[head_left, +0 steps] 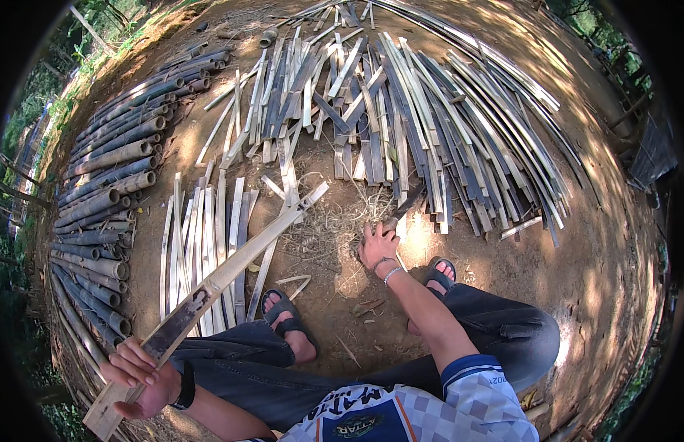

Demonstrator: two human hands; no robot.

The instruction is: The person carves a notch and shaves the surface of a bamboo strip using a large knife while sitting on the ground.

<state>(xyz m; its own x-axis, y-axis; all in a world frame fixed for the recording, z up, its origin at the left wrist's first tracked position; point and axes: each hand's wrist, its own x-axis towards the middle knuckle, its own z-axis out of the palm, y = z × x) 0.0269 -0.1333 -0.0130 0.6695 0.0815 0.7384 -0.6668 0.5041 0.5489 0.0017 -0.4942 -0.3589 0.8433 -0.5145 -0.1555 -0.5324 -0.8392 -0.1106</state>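
Note:
My left hand (141, 377), at the lower left, is closed around a long split bamboo strip (242, 258). The strip slants up and away to the right, its far end above the ground near the middle, pale with a dark patch close to my hand. Down by the ground between my feet, my right hand (379, 247) is closed on a knife (408, 204) whose dark blade points away to the right. My fingers cover most of its handle. Thin bamboo shavings (331, 228) lie on the soil just left of this hand.
A large fan of split bamboo strips (475, 140) spreads across the ground ahead. A smaller bundle of strips (209, 243) lies left of my sandalled left foot (287, 320). Whole bamboo poles (113, 158) are stacked along the left. My right foot (440, 274) is beside my right hand.

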